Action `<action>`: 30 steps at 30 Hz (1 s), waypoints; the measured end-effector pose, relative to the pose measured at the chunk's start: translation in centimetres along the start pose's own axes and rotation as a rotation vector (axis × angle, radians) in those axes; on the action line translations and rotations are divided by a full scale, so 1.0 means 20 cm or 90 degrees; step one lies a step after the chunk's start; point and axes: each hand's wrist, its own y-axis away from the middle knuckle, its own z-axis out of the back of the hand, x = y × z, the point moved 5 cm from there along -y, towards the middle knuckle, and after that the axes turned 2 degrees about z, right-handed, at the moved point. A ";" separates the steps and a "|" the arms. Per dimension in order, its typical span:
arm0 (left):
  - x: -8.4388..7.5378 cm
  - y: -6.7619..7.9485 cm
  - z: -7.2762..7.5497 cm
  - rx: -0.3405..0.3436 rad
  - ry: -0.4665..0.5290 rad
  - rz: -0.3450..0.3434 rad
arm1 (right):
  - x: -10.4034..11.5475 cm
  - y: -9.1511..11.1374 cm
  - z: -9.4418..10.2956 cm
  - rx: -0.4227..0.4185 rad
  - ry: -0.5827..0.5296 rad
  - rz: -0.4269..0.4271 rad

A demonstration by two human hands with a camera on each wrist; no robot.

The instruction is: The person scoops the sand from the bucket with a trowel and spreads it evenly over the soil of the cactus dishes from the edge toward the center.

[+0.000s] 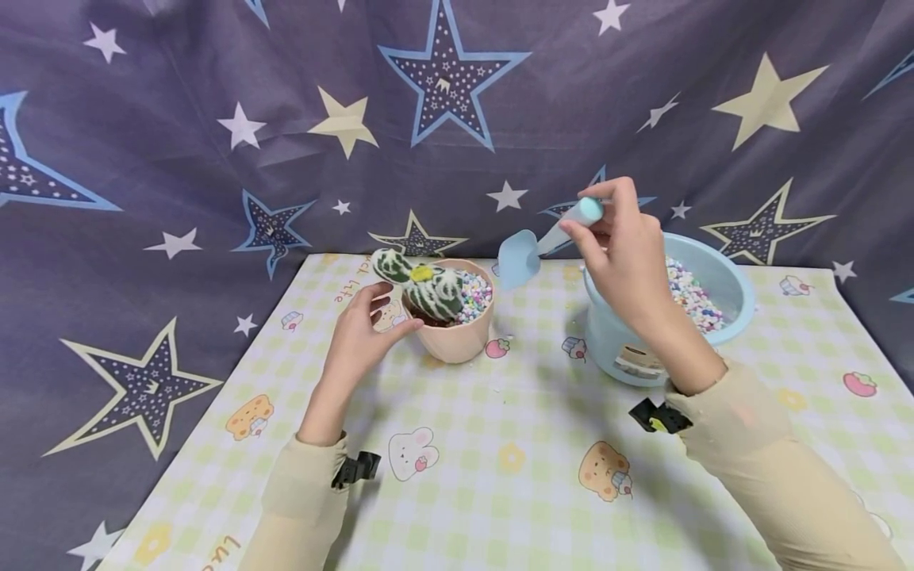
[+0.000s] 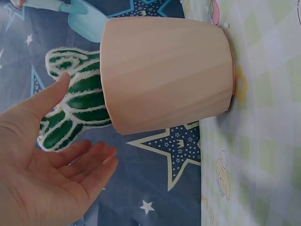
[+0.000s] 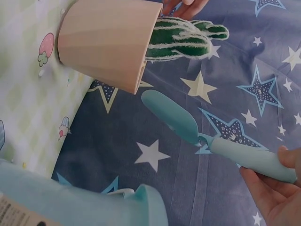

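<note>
A green cactus with white fuzzy ridges [image 1: 437,295] and a yellow spot on top leans left in a peach pot [image 1: 457,346]. Colourful small pebbles [image 1: 474,296] fill the pot's right side; brown material shows beneath the cactus. My left hand [image 1: 364,333] is beside the pot's left rim, thumb and fingers spread loosely around the cactus; whether they touch it I cannot tell. In my right hand [image 1: 628,254] a small light-blue shovel [image 1: 520,260] is pinched by its handle, the blade tilted down in the air right of the pot. The blade looks bare.
A light-blue bucket [image 1: 607,341] of pastel pebbles [image 1: 691,295] stands on the right, under my right forearm. A green-checked cloth [image 1: 500,492] with cartoon prints covers the table. Tiny stray pebbles lie near the pot. Behind hangs a dark starry curtain [image 1: 286,95].
</note>
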 end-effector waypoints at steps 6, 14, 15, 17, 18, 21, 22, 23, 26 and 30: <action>-0.01 0.02 0.00 0.000 0.010 0.000 | -0.03 0.01 0.06 -0.025 -0.018 -0.016; -0.06 0.05 -0.01 0.016 0.013 -0.027 | -0.06 0.02 0.13 -0.054 0.001 -0.043; -0.06 0.06 -0.01 0.018 0.014 -0.027 | -0.06 0.02 0.14 -0.062 -0.005 -0.044; -0.07 0.06 -0.01 0.016 0.016 -0.022 | -0.06 0.02 0.16 -0.075 -0.016 -0.045; -0.08 0.07 -0.01 0.013 0.017 -0.019 | -0.07 0.02 0.17 -0.080 -0.023 -0.046; -0.10 0.08 0.01 -0.001 0.009 -0.004 | -0.07 0.03 0.20 -0.091 -0.036 -0.055; -0.10 0.09 0.02 -0.005 0.006 -0.003 | -0.07 0.03 0.22 -0.093 -0.037 -0.058; -0.11 0.10 0.02 -0.006 0.004 -0.003 | -0.08 0.03 0.23 -0.096 -0.039 -0.062; -0.14 0.12 0.03 -0.003 0.002 -0.012 | -0.08 0.04 0.26 -0.103 -0.035 -0.066; -0.19 0.14 0.03 0.006 0.017 -0.032 | -0.10 0.05 0.30 -0.111 -0.029 -0.068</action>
